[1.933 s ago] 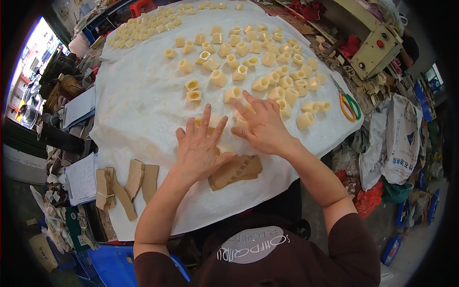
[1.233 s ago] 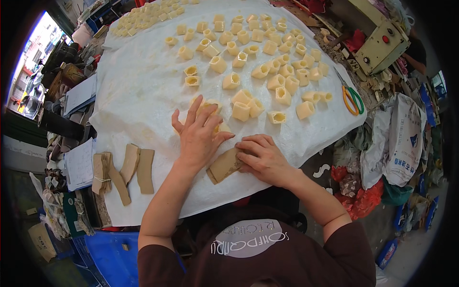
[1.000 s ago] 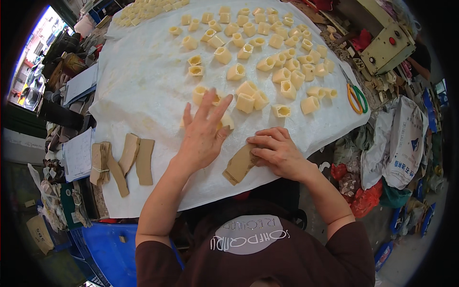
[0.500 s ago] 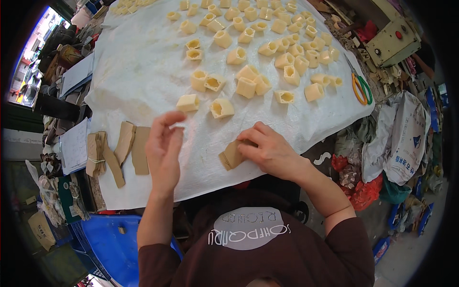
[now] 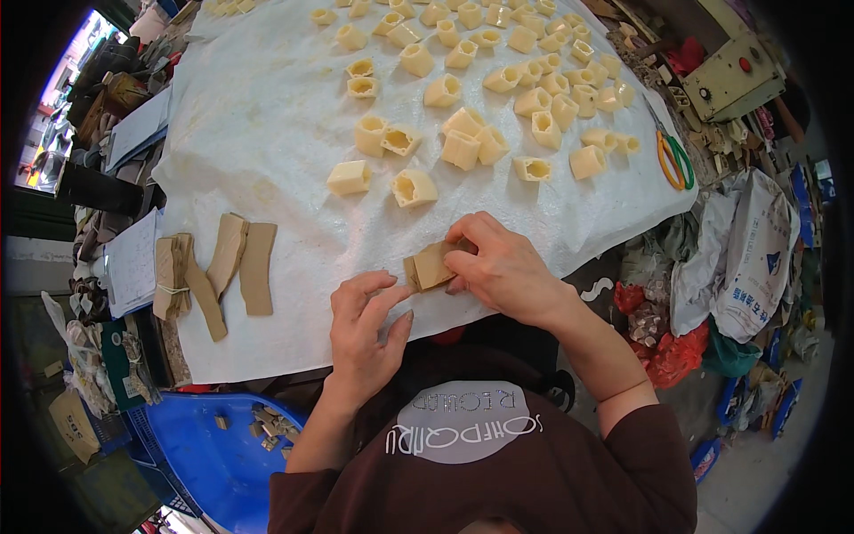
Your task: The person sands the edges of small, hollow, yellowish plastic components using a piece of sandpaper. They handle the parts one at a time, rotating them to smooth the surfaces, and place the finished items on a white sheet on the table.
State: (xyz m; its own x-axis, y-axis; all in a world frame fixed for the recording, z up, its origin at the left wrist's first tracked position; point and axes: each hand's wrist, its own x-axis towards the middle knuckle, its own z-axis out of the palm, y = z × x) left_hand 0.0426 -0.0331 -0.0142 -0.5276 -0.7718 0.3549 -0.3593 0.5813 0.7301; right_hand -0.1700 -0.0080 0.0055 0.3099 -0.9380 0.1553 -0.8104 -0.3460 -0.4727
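My right hand pinches a small folded piece of tan, cardboard-like sheet near the front edge of the white-covered table. Close to that piece's left end, my left hand has its fingers apart and holds nothing. Further left lie several tan strips, one bunch of them tied with a thin band. Beyond my hands, many hollow pale-yellow blocks are spread over the white sheet.
Orange-and-green-handled scissors lie at the sheet's right edge. A blue plastic tub with small tan pieces stands at lower left. Papers lie along the left side. Bags crowd the floor at right, below a beige control box.
My left hand has come down and to the right, from above the sheet to beside the folded piece. My right hand has lifted the piece slightly and still holds it.
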